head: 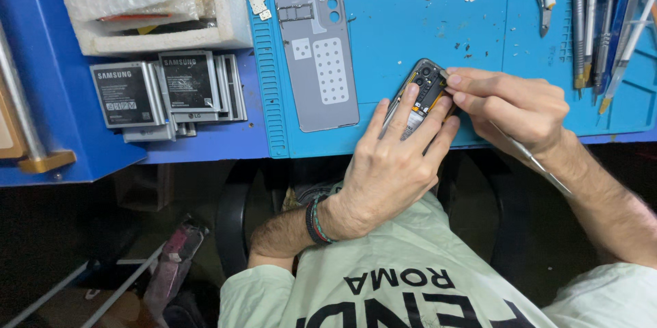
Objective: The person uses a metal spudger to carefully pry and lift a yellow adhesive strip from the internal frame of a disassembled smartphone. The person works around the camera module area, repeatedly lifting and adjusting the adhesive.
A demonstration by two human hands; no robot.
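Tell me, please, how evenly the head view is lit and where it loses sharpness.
Head view: the blue work mat is brightly, evenly lit and sharp; the opened phone under the left hand and right hand is clear; below the bench edge it falls dark; the tools at the right edge look stretched.

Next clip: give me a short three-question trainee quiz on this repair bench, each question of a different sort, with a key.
1. True or false: the grey back cover lies on the blue mat, apart from the opened phone.
2. Which hand holds the thin metal tool? A) left hand B) right hand C) neither
3. Fill in: the stack of batteries lies to the ___ of the mat in the picture.

Key: 1 true; 2 B; 3 left. The left hand steadies the phone, fingers laid across it.
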